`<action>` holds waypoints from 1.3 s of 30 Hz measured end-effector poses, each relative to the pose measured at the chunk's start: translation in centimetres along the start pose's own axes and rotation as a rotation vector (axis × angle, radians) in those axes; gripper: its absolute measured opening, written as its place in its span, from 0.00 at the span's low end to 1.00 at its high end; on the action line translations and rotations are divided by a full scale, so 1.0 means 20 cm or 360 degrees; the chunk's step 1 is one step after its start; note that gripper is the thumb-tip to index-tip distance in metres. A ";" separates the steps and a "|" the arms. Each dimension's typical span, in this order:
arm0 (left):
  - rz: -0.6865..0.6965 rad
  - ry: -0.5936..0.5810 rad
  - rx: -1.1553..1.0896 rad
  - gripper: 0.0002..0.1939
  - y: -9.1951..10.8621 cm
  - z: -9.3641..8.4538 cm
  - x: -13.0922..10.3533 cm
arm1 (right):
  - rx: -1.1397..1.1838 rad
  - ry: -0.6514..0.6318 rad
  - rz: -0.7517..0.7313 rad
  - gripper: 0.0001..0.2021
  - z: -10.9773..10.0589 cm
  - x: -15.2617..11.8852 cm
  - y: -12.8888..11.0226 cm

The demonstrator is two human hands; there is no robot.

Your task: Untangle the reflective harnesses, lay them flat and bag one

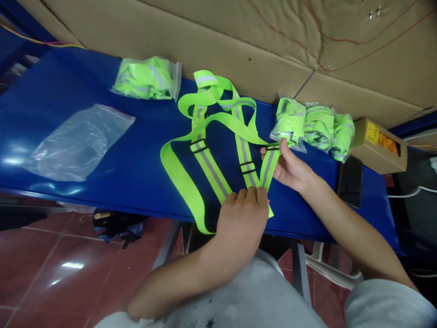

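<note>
A neon-yellow reflective harness of elastic straps with grey stripes and black slider buckles lies spread on the blue table. My left hand is closed over its lower straps near the table's front edge, fingertips curled under and partly hidden. Between the thumb and fingers of my right hand is a short strap end by a dark buckle, pinched and lifted a little. One long strap loops out to the left and comes back beneath my left hand.
On the blue table, an empty clear zip bag lies left. A bagged harness sits behind it; several bagged ones line the back right. Beyond are a cardboard box and a dark phone. A cardboard-covered wall closes the back.
</note>
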State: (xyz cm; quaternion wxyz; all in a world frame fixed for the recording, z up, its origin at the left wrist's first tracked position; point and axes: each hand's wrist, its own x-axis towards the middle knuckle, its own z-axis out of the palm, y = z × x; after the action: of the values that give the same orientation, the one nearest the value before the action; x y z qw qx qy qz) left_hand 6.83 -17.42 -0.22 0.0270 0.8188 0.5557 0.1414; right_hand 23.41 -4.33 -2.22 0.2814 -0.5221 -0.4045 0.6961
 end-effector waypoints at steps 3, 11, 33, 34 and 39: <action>0.0023 0.0039 0.0045 0.09 0.02 -0.01 -0.01 | -0.0030 0.0072 -0.0015 0.37 0.06 0.02 -0.01; 0.0074 0.0088 0.0073 0.12 0.01 -0.08 -0.02 | 0.0077 0.0149 0.0032 0.38 0.13 0.04 -0.03; 0.0201 0.0146 -0.0139 0.13 -0.01 -0.16 -0.07 | -0.0152 0.0207 -0.0073 0.38 0.10 0.11 -0.05; 0.0196 0.0136 -0.0133 0.11 -0.01 -0.15 -0.07 | -0.0197 0.0160 -0.0084 0.36 0.09 0.10 -0.05; 0.0165 0.0121 -0.0067 0.09 0.00 -0.04 -0.02 | -0.0586 -0.0260 -0.0264 0.28 0.10 0.03 -0.07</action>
State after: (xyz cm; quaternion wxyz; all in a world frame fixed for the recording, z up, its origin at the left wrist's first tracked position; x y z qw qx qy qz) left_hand 6.46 -17.95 0.52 0.0158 0.8398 0.5100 0.1853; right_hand 21.30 -3.60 -1.08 0.2039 -0.4716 -0.5878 0.6250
